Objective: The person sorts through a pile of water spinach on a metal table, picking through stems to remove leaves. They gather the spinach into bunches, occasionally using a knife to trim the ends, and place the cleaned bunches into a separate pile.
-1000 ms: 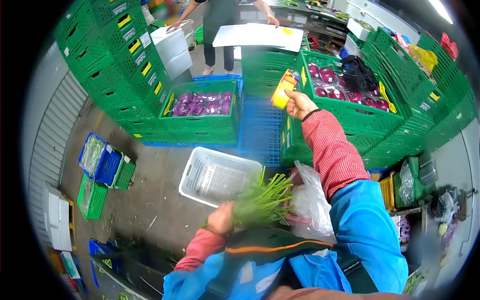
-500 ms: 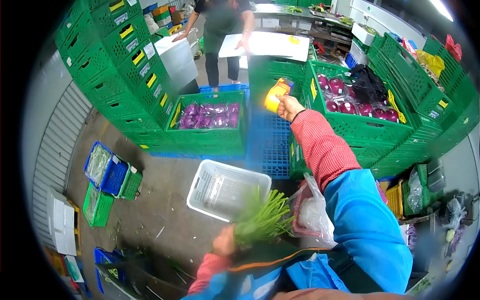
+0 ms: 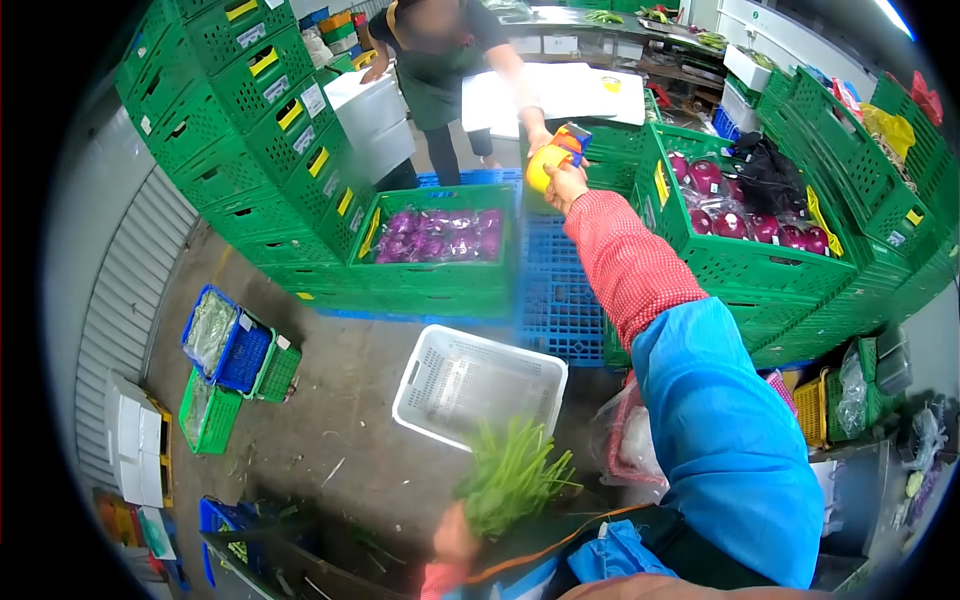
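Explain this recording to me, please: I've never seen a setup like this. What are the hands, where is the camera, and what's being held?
There is no machine here: a person works with two bare hands. One camera, worn on that person's head, looks forward and down, so the arms reach in from the bottom of the picture.

The left hand holds a bunch of leafy green stalks, somewhat blurred. The right hand stretches forward with a yellow tape dispenser. A co-worker's hand is right at it; whether it has hold of it, I can't tell.

On the floor stands a white basket. Beyond it, a green crate holds wrapped purple produce.
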